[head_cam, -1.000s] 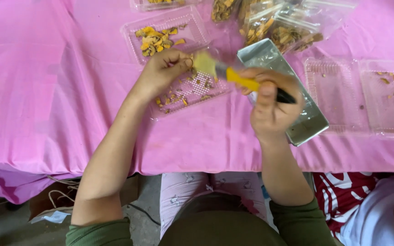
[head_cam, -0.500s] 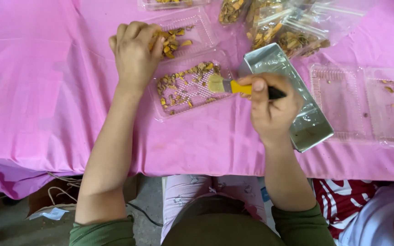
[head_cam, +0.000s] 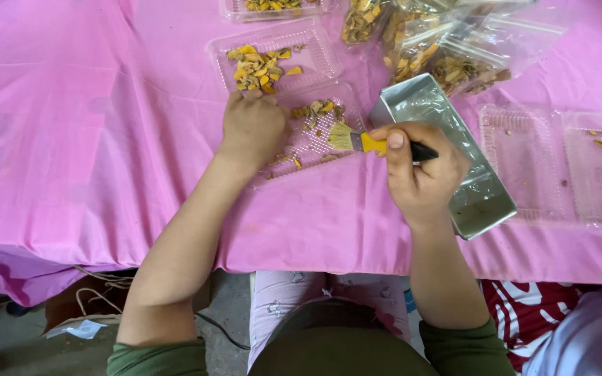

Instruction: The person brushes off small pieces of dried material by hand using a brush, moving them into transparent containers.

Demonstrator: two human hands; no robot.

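2 hands at a clear tray (head_cam: 315, 143), centre frame.
Right hand (head_cam: 423, 174) grips a yellow-handled brush (head_cam: 377, 143); left hand (head_cam: 252, 129) rests closed on the tray's upper-left edge.

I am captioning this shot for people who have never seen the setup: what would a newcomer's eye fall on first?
The bright pink tablecloth fills the view. At its middle, the right hand holds a yellow-handled brush with its bristles over a clear plastic tray scattered with orange-yellow dried pieces, while the left hand rests on that tray's left side. A shiny metal tray lies just right of the brush.
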